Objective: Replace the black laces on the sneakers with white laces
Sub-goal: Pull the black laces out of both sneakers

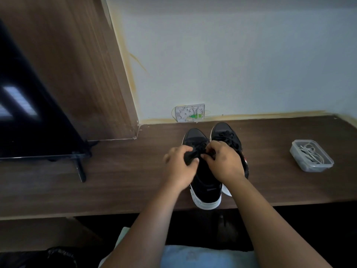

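Note:
Two black sneakers with white soles stand side by side on the dark wooden desk (123,171), toes toward the wall. Over the left sneaker (204,182), my left hand (179,165) grips the tongue and collar area. My right hand (222,161) pinches the black lace (199,149) at the top eyelets of that same shoe. The right sneaker (226,136) still carries its black laces and is partly hidden behind my right hand. White laces (311,153) lie coiled in a clear plastic container (316,167) at the right of the desk.
A black monitor (29,113) on a stand fills the left of the desk, against a wooden panel. A white wall socket plate (190,113) sits at the desk's back edge. The left sneaker's heel overhangs the desk's front edge.

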Motion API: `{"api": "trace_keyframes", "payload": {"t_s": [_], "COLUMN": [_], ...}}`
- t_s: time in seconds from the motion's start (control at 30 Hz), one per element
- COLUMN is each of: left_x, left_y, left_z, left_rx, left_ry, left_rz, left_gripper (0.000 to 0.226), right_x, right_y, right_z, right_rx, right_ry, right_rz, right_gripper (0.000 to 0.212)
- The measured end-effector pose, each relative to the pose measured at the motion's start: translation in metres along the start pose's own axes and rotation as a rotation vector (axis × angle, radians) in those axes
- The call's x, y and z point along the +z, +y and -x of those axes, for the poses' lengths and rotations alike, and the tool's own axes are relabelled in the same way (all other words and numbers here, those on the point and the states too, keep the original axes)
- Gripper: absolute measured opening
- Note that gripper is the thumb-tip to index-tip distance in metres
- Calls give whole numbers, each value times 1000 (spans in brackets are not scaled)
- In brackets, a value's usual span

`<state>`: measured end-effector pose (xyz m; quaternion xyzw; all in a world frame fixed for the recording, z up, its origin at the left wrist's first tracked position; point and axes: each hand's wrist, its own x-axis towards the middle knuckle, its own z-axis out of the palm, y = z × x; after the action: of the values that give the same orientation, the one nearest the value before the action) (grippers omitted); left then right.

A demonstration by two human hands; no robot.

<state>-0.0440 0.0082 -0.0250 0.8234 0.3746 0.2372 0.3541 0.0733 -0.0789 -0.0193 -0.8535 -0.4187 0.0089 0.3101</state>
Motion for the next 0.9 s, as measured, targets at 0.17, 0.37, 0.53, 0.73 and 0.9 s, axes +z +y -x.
{"api": "trace_keyframes", "payload": {"t_s": [0.17, 0.37, 0.53, 0.73, 0.9], "left_x": [14, 10, 12, 9, -16], "left_y": [11, 7, 0, 0, 17], "left_z": [-9, -20, -18, -14, -14], "left_rx": [176, 16, -1, 96, -234], "left_ry": [-11, 14, 86, 276, 140], "left_rz": [-178, 278, 389, 271, 1170], "left_gripper": [26, 10, 9, 19, 20], "right_x": [0, -4, -1, 0, 0], "right_y": [5, 7, 7, 4, 3], "right_z": [-1, -3, -3, -1, 1], "right_rx": [-30, -3, -19, 3, -11], "right_ry": [-32, 1, -1, 12, -8], "right_rz": [-153, -192, -172, -110, -110], "right_gripper": [7, 7, 6, 11, 11]}}
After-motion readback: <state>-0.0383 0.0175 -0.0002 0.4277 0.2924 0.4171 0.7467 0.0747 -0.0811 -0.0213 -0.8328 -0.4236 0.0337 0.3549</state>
